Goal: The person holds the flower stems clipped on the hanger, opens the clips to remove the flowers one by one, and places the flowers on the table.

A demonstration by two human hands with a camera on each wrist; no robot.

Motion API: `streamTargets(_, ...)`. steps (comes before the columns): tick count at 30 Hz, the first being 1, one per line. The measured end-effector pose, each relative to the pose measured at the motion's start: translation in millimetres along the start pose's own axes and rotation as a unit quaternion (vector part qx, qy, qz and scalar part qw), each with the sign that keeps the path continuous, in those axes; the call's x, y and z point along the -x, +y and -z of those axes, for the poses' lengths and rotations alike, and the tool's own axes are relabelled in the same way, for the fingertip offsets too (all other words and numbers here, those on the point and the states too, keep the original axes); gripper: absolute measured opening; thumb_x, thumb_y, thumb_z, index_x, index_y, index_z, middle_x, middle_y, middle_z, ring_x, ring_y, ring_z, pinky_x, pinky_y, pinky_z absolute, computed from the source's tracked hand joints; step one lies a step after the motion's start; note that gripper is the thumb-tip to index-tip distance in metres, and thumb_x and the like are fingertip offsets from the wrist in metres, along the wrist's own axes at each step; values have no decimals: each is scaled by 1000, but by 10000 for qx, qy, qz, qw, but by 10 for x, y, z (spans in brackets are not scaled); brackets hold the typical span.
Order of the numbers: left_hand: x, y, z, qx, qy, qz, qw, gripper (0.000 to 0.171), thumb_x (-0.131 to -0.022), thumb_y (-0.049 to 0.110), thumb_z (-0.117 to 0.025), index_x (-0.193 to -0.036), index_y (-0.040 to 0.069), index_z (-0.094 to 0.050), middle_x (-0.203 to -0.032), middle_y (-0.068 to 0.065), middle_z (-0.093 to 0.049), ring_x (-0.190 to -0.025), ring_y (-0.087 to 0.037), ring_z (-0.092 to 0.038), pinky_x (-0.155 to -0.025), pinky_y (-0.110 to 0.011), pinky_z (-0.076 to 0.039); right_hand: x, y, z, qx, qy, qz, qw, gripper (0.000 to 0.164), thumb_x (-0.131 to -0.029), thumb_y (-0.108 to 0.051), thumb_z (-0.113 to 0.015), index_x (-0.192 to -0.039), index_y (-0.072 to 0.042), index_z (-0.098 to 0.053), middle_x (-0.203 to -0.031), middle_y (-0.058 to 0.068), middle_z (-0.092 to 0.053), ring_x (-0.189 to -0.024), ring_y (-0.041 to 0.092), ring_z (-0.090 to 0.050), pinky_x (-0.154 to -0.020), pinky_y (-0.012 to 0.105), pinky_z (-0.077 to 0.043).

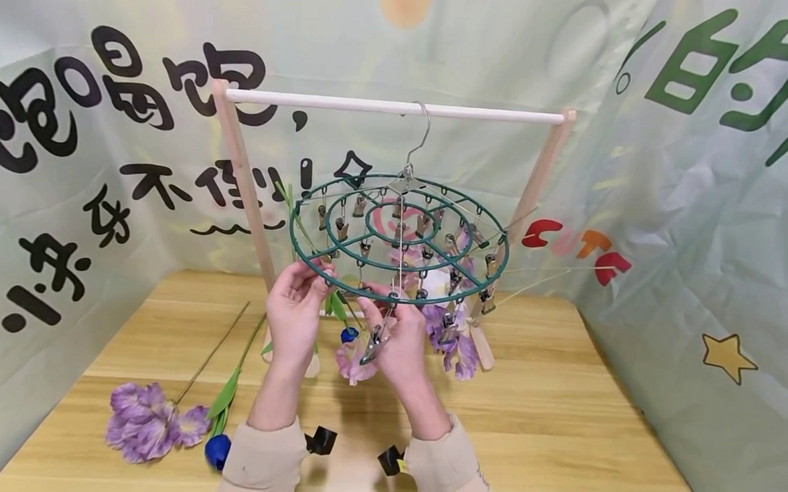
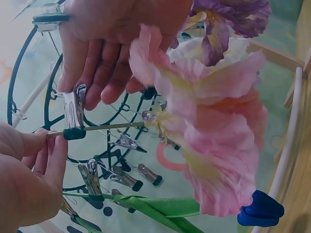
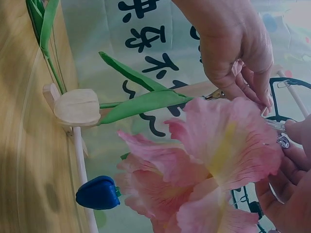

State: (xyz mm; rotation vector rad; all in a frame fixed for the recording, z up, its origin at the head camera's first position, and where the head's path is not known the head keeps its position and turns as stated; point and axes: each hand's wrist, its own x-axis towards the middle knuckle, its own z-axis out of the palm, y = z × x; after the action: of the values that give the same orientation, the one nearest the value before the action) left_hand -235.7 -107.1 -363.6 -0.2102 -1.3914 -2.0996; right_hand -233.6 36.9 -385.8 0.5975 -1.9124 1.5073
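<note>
A round green clip hanger [image 1: 396, 300] with metal clips hangs by its hook from a white rod [image 1: 337, 105]. At its near left rim my left hand [image 1: 292, 315] pinches the thin stem [image 2: 114, 127] of a pink artificial flower [image 2: 218, 141]. My right hand [image 1: 400, 340] holds a metal clip [image 2: 74, 109] between thumb and fingers, and the clip's dark tip lies across that stem. Beside them, a blue tulip [image 2: 261, 208] hangs from the hanger. A white tulip [image 3: 77, 108] shows in the right wrist view.
Purple flowers [image 1: 459, 345] hang at the hanger's right side. On the wooden table [image 1: 537, 415], a purple flower [image 1: 139, 421] and another blue tulip [image 1: 217, 452] lie at the left. Wooden posts [image 1: 241, 164] support the rod. Printed cloth [image 1: 679, 214] surrounds the table.
</note>
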Motion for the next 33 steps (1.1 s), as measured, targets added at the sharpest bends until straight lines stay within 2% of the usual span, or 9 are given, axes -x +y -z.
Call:
streamTargets(7, 5, 7, 4, -30, -9, 115, 9999, 19, -97, -13, -62, -116, -12, -61, -101, -1, -74, -94, -16, -73, -85, -30, -63, 4, -25, 8, 249, 25, 31, 9997, 26, -96, -18, -77, -118, -4, -75, -100, 10, -76, -80, 22, -69, -71, 29, -57)
streamTargets(14, -1, 1, 12, -49, -66, 70, 9999, 21, -97, -13, -63, -117, -15, -60, -100, 0, -74, -93, -16, -72, -85, -30, -63, 5, -21, 6, 265, 43, 291, 9992, 25, -97, -14, -75, -118, -1, -73, -102, 12, -76, -78, 22, -68, -68, 29, -57)
streamTargets(22, 2, 4, 16, 6, -102, 118, 9999, 22, -96, -14, -62, -118, -18, -58, -99, 0, -74, -93, -17, -72, -85, -30, -63, 15, -3, 4, 280, 72, 319, 9991, 23, -96, -13, -75, -117, -1, -73, -99, 11, -76, -79, 22, -69, -71, 30, -58)
streamTargets(27, 4, 10, 15, -8, -73, 218, 9997, 20, -96, -14, -63, -116, -16, -60, -99, 0, -74, -93, -20, -72, -85, -31, -63, 17, 11, 5, 322, 103, 312, 9989, 23, -96, -14, -75, -115, -2, -73, -100, 10, -76, -80, 23, -68, -71, 33, -57)
streamTargets(33, 4, 11, 17, -50, -74, 231, 9997, 19, -96, -12, -64, -115, -14, -60, -99, 0, -74, -92, -16, -72, -84, -30, -63, 17, 4, 6, 395, 184, 385, 9983, 21, -97, -15, -75, -115, -4, -74, -101, 9, -77, -79, 22, -68, -70, 34, -57)
